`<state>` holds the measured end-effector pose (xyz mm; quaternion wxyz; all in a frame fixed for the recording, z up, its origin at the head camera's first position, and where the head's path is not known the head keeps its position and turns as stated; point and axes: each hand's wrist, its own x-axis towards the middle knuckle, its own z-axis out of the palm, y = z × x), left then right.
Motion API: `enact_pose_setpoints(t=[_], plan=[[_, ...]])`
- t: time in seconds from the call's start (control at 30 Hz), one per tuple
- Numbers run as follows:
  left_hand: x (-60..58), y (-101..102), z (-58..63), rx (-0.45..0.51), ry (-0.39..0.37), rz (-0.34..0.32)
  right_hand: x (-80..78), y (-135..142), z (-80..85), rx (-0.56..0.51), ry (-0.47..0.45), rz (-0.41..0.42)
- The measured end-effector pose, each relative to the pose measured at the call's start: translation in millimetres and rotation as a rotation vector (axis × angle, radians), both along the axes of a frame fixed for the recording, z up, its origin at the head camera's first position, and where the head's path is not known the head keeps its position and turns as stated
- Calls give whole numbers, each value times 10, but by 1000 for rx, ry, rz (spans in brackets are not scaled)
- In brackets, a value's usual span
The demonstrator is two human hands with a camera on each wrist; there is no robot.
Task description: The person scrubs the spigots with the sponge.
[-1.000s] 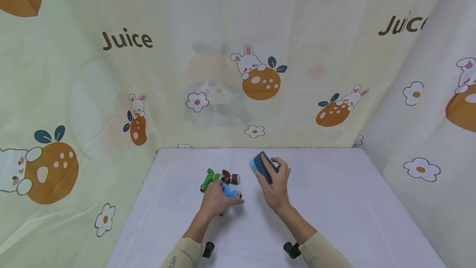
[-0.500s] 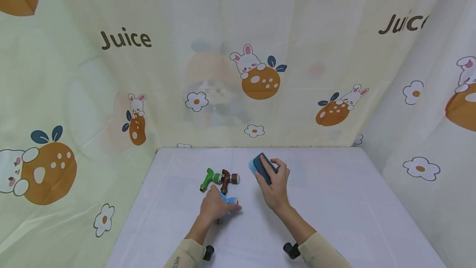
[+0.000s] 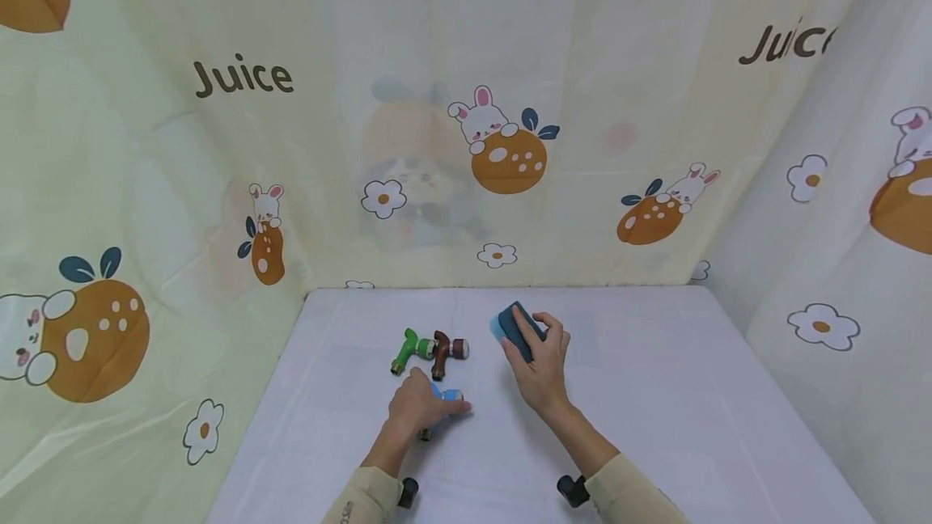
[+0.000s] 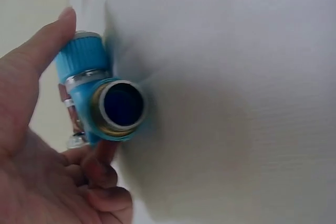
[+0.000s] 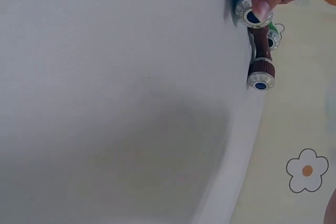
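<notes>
My left hand [image 3: 418, 404] pinches a blue tap [image 4: 84, 59], its thumb on the silver-rimmed end of the ribbed knob and its fingers behind the body. A round, brass-rimmed opening of this tap faces the left wrist camera. Just beyond that hand, a green tap [image 3: 409, 350] and a brown tap [image 3: 441, 356] lie side by side on the table. Over the table's far middle, my right hand [image 3: 540, 366] grips a dark blue sponge-like block [image 3: 515, 331] with a light blue underside. This block is outside the right wrist view.
A white cloth covers the table [image 3: 655, 427]. Printed curtains [image 3: 408, 39] stand along its back and sides. Dark wrist mounts [image 3: 573, 492] sit by both sleeves.
My left hand has drawn the blue tap back toward me, uncovering the green and brown taps. The right hand has stayed nearly still with the block.
</notes>
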<state>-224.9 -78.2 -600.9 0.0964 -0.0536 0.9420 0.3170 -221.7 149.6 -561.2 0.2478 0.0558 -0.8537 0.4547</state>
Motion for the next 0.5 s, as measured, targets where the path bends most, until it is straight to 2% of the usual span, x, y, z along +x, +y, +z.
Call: enact_pose_setpoints(t=[0.13,0.2,0.33,0.4,0.5], plan=[[-4,-4,-7,-84,-13,1,1,19,-11,8,-4,-8],[-13,4,7,-120,12,14,1,27,-15,13,-5,-13],[-85,53,56,-167,163,8,0,36,-13,9,5,-17],[-138,88,91,-180,253,-34,-1,37,-13,11,5,-15],[-216,143,140,-208,315,-112,3,30,-11,10,-3,-13]])
